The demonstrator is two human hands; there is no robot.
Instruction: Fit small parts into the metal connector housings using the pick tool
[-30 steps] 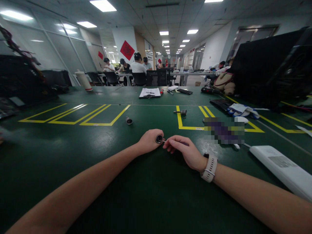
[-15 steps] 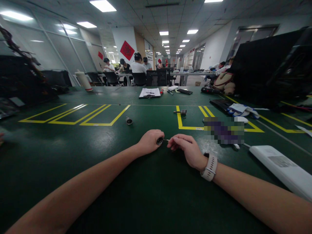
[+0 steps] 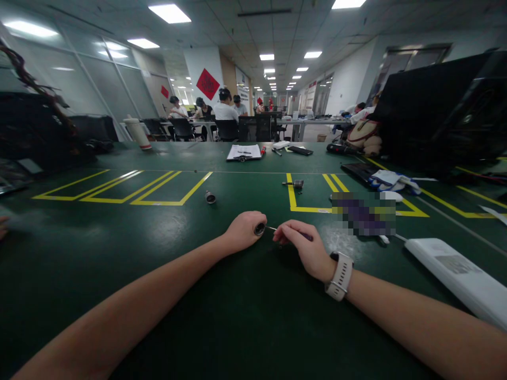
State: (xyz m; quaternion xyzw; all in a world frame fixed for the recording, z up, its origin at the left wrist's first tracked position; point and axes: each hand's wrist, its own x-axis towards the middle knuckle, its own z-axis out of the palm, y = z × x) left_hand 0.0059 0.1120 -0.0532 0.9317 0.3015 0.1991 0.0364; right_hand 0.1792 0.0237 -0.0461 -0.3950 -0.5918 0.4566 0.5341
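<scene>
My left hand (image 3: 246,230) is closed around a round, hollow metal part (image 3: 259,229) with a dark opening facing me. Its far side is hidden by my fingers. My right hand (image 3: 299,240), wearing a pale watch strap, pinches a thin screwdriver (image 3: 307,236) with a dark handle. The narrow shaft points left and its tip meets the side of the metal part. Ahead on the green table lie a metal cup-shaped piece (image 3: 210,197) and, to the right, a metal piece with a rod (image 3: 295,183), beside tiny bits too small to name.
A white power strip (image 3: 447,264) lies at right, near a blurred purple item (image 3: 364,214). Gloves (image 3: 392,179), a clipboard (image 3: 243,152), a phone (image 3: 300,150) and a white bottle (image 3: 137,133) lie farther back. Another person's fingers (image 3: 3,227) show at the left edge.
My right hand has turned slightly, so more of the screwdriver's dark handle and shaft shows. My left hand and the metal part stay in place.
</scene>
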